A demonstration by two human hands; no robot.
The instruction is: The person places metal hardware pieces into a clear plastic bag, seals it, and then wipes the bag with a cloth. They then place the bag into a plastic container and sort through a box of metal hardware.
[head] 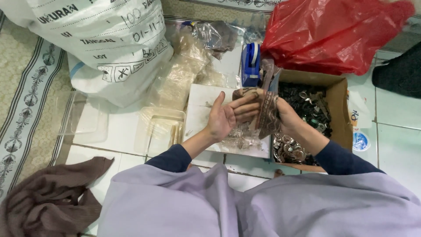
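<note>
Floor: white tiles (394, 114) with a patterned mat (26, 101) at the left; the person sits on it, work laid out in front.
Sack: one big white sack (101, 39), printed, lying top left.
Red bag: one (333, 33), crumpled, top right, behind the box.
Brown cloth: one (48, 199), bunched at the lower left.
Box: one cardboard box (337, 94), open, heaped with small dark and silvery metal parts, too many to count.
Board: one white board (199, 105) under the hands, a few clear packets on it.
Trays: two clear plastic trays (158, 127), left of the board, look bare.
Tape dispenser: one, blue (251, 63), above the board.
Strap: one patterned brown strap (267, 112), held upright between both hands over the board.
Left hand (228, 116): palm open, fingers resting against the strap.
Right hand (287, 116): closed round the strap's right edge.
Progress: box looks full, few packets done; most seems left, by my judgement.
</note>
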